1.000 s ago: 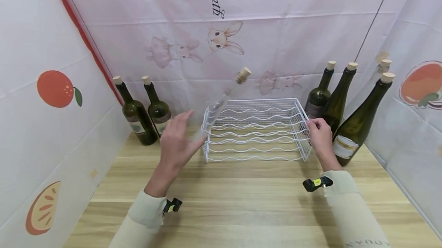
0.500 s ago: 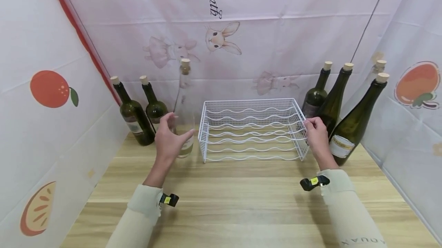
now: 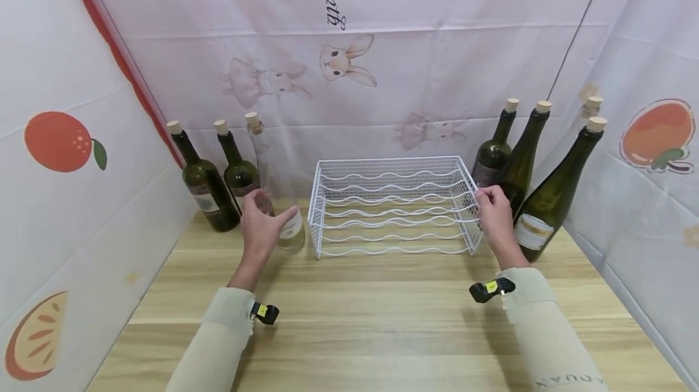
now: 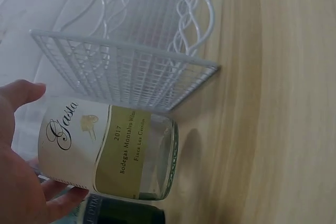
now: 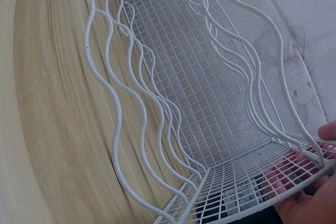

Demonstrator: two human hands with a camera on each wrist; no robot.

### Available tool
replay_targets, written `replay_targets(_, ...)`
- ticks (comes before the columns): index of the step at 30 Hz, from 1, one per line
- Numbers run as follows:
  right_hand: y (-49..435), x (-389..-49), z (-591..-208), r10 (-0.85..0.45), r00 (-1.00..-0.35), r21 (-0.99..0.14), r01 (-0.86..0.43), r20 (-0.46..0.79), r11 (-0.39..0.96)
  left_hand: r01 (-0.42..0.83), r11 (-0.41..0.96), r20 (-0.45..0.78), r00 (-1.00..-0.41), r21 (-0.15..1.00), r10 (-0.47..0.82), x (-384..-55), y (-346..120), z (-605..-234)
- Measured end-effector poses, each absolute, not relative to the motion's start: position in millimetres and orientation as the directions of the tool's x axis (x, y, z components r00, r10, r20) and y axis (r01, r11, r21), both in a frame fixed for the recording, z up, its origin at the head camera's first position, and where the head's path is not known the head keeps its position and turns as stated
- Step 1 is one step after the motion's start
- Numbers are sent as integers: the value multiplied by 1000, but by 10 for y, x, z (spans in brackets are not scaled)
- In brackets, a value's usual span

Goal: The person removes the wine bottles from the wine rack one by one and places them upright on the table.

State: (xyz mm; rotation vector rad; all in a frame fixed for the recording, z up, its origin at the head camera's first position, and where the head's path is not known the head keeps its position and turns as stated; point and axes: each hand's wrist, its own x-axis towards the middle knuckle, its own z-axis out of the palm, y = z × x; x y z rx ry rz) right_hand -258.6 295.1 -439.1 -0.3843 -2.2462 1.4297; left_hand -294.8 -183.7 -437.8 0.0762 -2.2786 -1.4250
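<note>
In the head view, a clear wine bottle (image 3: 291, 228) with a cork leans leftward, its base on the tabletop beside the rack. My left hand (image 3: 259, 222) curls round it, thumb on the near side. The left wrist view shows its white and green label (image 4: 97, 145), with fingers behind the glass. A white wire wine rack (image 3: 394, 250) with wavy bars stands in the middle and holds no bottles. My right hand (image 3: 496, 215) grips the top of its right mesh side; in the right wrist view some fingers show through the mesh (image 5: 252, 182).
Two corked green bottles (image 3: 206, 196) (image 3: 240, 168) stand at the back left, close to the left hand. Green bottles (image 3: 562, 192) and a clear one (image 3: 570, 137) crowd the right side of the rack. Printed cloth walls (image 3: 382, 94) enclose the wooden table (image 3: 382, 313).
The clear bottle went from tilted over the rack's left side to upright beside it, then leaned left. My left hand followed and closed round it. The right hand kept hold of the rack.
</note>
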Motion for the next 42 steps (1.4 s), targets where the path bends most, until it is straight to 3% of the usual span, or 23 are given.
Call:
replay_targets(17, 2955, -2591, -4415, 459, -859, -908, -16, 226, 418, 197, 465, 352, -895, 863, -274, -3030, -1843, -4542)
replay_targets(42, 2922, -2589, -4410, 462, -865, -918, 2, 198, 397, 231, 431, 331, -927, 872, -174, -3303, -1935, -4587)
